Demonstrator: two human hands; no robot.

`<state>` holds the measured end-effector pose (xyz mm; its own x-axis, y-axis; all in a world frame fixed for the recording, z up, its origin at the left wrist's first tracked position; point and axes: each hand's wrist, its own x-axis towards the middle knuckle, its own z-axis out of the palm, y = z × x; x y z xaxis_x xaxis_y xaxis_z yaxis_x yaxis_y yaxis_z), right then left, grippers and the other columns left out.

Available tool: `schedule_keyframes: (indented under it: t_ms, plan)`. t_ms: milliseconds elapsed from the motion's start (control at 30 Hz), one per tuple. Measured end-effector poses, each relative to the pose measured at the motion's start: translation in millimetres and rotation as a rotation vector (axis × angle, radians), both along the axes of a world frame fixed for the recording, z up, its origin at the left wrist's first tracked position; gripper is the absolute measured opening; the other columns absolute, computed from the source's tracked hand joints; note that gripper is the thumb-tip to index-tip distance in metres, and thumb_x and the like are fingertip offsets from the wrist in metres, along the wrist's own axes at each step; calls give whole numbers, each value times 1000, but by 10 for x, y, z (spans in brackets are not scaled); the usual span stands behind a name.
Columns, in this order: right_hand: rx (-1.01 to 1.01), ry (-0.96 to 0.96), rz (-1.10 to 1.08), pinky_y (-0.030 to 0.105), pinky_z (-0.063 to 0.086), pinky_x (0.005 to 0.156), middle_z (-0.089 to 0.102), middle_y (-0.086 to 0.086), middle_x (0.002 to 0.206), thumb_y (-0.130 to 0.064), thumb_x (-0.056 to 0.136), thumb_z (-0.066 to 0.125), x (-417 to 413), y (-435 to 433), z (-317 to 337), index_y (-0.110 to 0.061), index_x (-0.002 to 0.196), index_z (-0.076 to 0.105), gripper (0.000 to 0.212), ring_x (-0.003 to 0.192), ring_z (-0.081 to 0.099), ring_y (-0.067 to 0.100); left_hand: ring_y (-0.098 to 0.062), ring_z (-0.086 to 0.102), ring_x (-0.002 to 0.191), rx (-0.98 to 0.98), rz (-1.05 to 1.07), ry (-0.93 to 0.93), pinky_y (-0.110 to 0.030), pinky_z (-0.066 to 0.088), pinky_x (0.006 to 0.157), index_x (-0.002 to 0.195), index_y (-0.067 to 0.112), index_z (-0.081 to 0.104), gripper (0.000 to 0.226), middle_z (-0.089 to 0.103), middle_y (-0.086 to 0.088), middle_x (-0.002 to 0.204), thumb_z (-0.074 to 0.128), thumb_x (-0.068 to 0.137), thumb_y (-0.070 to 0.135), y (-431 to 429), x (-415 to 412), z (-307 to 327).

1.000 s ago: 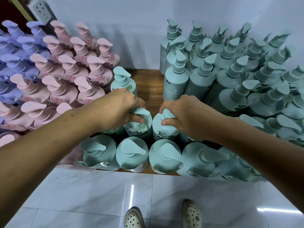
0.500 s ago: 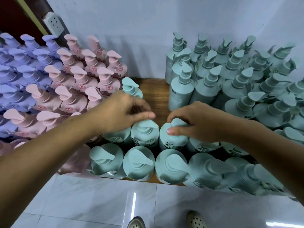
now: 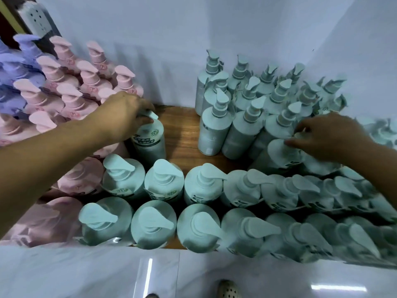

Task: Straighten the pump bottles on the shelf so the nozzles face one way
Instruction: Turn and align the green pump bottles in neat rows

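Observation:
Many mint-green pump bottles stand on a wooden shelf [image 3: 182,134]. My left hand [image 3: 122,116] grips the pump head of a lone green bottle [image 3: 150,140] beside the pink group; its nozzle tip pokes out past my fingers to the right. My right hand [image 3: 328,136] reaches right and pinches the pump of a green bottle [image 3: 281,155] at the near edge of the back cluster, hiding its nozzle. Two front rows of green bottles [image 3: 199,226] point their nozzles to the right. In the back cluster [image 3: 247,97] the nozzles point up and right.
Pink bottles [image 3: 71,87] and purple bottles [image 3: 15,69] crowd the shelf's left side. A white wall closes the back, with a socket [image 3: 36,20] at top left. Glossy floor tiles [image 3: 86,274] lie below, with a shoe tip [image 3: 227,290] at the bottom.
Both hands left the two middle-row bottles. The left hand moved back and left onto the lone bottle; the right hand swung right to a bottle by the back cluster. The view came closer.

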<state>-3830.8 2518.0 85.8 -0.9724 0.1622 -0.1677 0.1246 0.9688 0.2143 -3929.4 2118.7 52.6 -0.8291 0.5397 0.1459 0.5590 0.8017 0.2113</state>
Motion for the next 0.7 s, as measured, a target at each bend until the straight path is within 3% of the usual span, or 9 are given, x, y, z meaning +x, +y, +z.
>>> schedule_keyframes:
  t_ms: [67, 167, 233, 333, 500, 600, 700]
  plan:
    - [-62, -82, 37, 37, 48, 78, 63, 9, 102, -60, 79, 62, 85, 61, -98, -20, 106, 60, 48, 91, 57, 29, -38, 61, 91, -12, -18, 22, -37, 43, 79, 106, 9, 70, 23, 67, -20, 93, 68, 84, 15, 6, -5, -16]
    - [-256, 76, 134, 36, 42, 69, 56, 6, 86, -41, 78, 73, 141, 61, -199, -10, 94, 61, 38, 81, 53, 28, -41, 60, 92, -19, -17, 39, -40, 44, 81, 109, 7, 69, 26, 66, -22, 95, 67, 84, 12, 8, 0, -47]
    - [-320, 170, 224, 31, 35, 61, 51, 1, 73, -37, 78, 74, 147, -6, -223, -10, 78, 59, 31, 71, 50, 23, -42, 59, 92, -10, -11, 40, -42, 45, 80, 109, 5, 68, 25, 64, -23, 96, 66, 84, 10, 7, 2, -60]
    - [-352, 230, 314, 28, 27, 53, 44, -4, 57, -38, 78, 74, 127, -184, -218, -17, 59, 46, 40, 54, 42, 16, -41, 59, 89, 6, -36, 43, -40, 44, 77, 108, 6, 67, 23, 63, -23, 93, 64, 86, 10, 16, 4, -66]
    - [-455, 302, 339, 27, 30, 47, 49, -3, 51, -41, 77, 74, 10, -543, -146, -12, 60, 55, 38, 46, 44, 7, -39, 60, 87, 9, -77, 34, -43, 47, 76, 106, 4, 68, 21, 64, -21, 91, 64, 86, 10, -68, -33, -58]
    - [-508, 309, 346, 30, 36, 50, 56, 3, 55, -45, 79, 71, -119, -869, -136, -8, 69, 64, 39, 50, 49, 14, -40, 61, 86, 13, -80, 55, -46, 49, 75, 105, 4, 68, 20, 66, -21, 92, 65, 85, 9, -190, -47, -29]
    - [-538, 320, 355, 30, 33, 50, 55, 2, 54, -48, 79, 69, -245, -1143, -154, -9, 65, 60, 43, 52, 48, 17, -38, 61, 85, 18, -106, 65, -45, 49, 73, 103, 7, 68, 18, 67, -18, 92, 65, 85, 10, -252, -7, -1]
